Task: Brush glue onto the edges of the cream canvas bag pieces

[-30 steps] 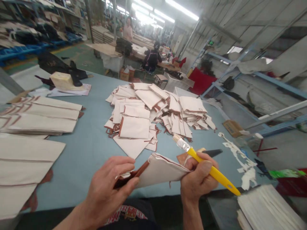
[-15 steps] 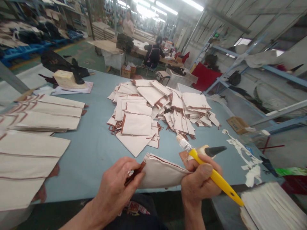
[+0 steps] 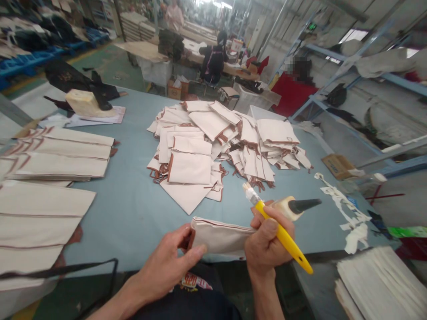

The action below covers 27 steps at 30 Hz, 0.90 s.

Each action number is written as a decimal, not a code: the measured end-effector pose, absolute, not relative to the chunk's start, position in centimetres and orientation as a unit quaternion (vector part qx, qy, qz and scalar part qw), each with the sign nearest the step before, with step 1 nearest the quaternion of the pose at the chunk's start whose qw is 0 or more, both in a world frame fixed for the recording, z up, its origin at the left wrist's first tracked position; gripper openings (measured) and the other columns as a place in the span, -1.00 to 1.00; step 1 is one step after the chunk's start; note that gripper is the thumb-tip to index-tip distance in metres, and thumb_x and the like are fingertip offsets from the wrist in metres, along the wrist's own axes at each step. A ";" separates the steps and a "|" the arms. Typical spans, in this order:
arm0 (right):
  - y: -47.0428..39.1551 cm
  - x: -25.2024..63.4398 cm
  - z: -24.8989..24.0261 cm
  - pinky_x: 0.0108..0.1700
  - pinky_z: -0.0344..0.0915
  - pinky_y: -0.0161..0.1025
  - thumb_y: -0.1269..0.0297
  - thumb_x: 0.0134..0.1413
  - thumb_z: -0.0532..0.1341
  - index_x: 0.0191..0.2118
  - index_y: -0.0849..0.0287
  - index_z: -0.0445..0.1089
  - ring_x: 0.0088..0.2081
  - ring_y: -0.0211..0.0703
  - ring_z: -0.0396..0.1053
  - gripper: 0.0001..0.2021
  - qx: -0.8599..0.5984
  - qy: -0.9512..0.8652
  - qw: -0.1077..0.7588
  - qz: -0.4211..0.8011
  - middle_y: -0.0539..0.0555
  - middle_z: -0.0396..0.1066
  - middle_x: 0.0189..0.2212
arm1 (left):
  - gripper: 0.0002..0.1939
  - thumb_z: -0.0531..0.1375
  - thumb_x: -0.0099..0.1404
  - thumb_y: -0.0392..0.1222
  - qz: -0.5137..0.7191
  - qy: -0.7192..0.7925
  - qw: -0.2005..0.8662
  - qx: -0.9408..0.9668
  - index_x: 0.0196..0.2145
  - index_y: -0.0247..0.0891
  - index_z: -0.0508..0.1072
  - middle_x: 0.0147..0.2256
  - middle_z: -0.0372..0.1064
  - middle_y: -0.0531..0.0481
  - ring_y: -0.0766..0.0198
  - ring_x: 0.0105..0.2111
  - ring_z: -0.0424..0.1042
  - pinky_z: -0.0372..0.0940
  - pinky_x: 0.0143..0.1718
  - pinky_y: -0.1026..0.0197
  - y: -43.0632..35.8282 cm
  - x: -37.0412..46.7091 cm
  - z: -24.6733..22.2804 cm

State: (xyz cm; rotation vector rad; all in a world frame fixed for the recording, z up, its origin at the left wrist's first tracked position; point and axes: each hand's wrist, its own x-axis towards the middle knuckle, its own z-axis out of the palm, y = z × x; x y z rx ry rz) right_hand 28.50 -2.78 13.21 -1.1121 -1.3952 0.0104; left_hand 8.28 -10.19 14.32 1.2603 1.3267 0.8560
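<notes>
A folded cream fabric piece with brown edging is stretched between my two hands at the front of the table. My left hand pinches its left end, thumb on the near face and fingers behind, partly hidden. At the other end, my right hand grips the fabric and also holds a paintbrush with a yellow handle. The brush's pale bristles point up and away, off the fabric. Just behind my right hand is a pale bottle with a black nozzle, partly hidden.
A loose heap of cream fabric pieces lies mid-table. More pieces overlap in rows at left. A cream block sits at the back left. White scraps and a small cardboard box are at right, a pale stack below.
My right hand has shifted slightly left with the brush. My left hand's thumb now lies along the fabric's near face. The view has tilted downward, and a dark strap shows at lower left.
</notes>
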 end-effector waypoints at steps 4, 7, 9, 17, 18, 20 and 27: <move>-2.8 27.6 12.6 -0.49 0.32 -0.33 0.10 0.47 0.13 -0.11 0.22 0.44 -0.59 -0.28 0.34 -0.72 -0.483 -0.605 0.628 0.078 -0.09 0.35 -0.56 | -0.64 0.13 0.42 0.11 0.396 0.508 0.591 0.487 -0.19 -0.22 0.53 -0.29 0.52 0.00 0.14 -0.28 0.42 0.34 -0.24 0.20 -9.5 8.1 14.5; -2.6 27.3 12.9 -0.52 0.30 -0.34 0.07 0.46 0.12 -0.14 0.21 0.45 -0.61 -0.28 0.33 -0.69 -0.494 -0.574 0.638 0.140 -0.09 0.37 -0.58 | -0.67 0.11 0.44 0.04 0.408 0.501 0.587 0.488 -0.17 -0.24 0.53 -0.28 0.52 -0.02 0.11 -0.24 0.44 0.36 -0.18 0.17 -8.9 7.6 14.9; -2.4 27.3 13.9 -0.52 0.30 -0.34 0.05 0.44 0.14 -0.18 0.20 0.45 -0.61 -0.28 0.33 -0.68 -0.486 -0.542 0.663 0.177 -0.09 0.37 -0.58 | -0.68 0.08 0.46 -0.01 0.414 0.491 0.581 0.501 -0.14 -0.26 0.54 -0.26 0.52 -0.04 0.11 -0.24 0.45 0.36 -0.17 0.17 -8.4 7.3 15.2; -3.3 26.4 18.6 -0.69 0.00 -0.47 0.21 0.38 0.19 -0.38 0.12 0.43 -0.76 -0.42 0.05 -0.74 -0.355 -0.563 0.653 0.362 -0.19 0.14 -0.70 | -0.69 0.07 0.44 -0.13 0.397 0.490 0.567 0.530 -0.08 -0.25 0.58 -0.23 0.56 -0.08 0.07 -0.19 0.49 0.37 -0.13 0.16 -7.2 6.1 17.0; -3.5 26.1 18.7 -0.70 -0.01 -0.47 0.22 0.39 0.18 -0.39 0.12 0.42 -0.77 -0.41 0.04 -0.73 -0.353 -0.571 0.642 0.371 -0.19 0.14 -0.70 | -0.69 0.08 0.44 -0.13 0.398 0.489 0.568 0.528 -0.07 -0.25 0.58 -0.24 0.56 -0.08 0.07 -0.19 0.50 0.37 -0.14 0.16 -7.2 6.1 17.2; -3.8 25.6 18.4 -0.72 -0.05 -0.48 0.22 0.40 0.17 -0.41 0.12 0.40 -0.77 -0.41 0.03 -0.71 -0.355 -0.575 0.625 0.390 -0.18 0.14 -0.69 | -0.69 0.08 0.42 -0.13 0.402 0.492 0.568 0.523 -0.07 -0.24 0.58 -0.25 0.56 -0.08 0.07 -0.21 0.50 0.38 -0.15 0.16 -7.3 6.0 17.4; -3.1 25.4 15.5 -0.63 0.19 -0.35 0.12 0.42 0.12 -0.34 0.10 0.43 -0.71 -0.32 0.16 -0.70 -0.388 -0.692 0.546 0.270 -0.16 0.17 -0.67 | -0.73 0.08 0.41 -0.12 0.394 0.517 0.561 0.512 -0.11 -0.23 0.53 -0.23 0.53 -0.06 0.10 -0.21 0.48 0.39 -0.16 0.18 -8.2 6.2 17.1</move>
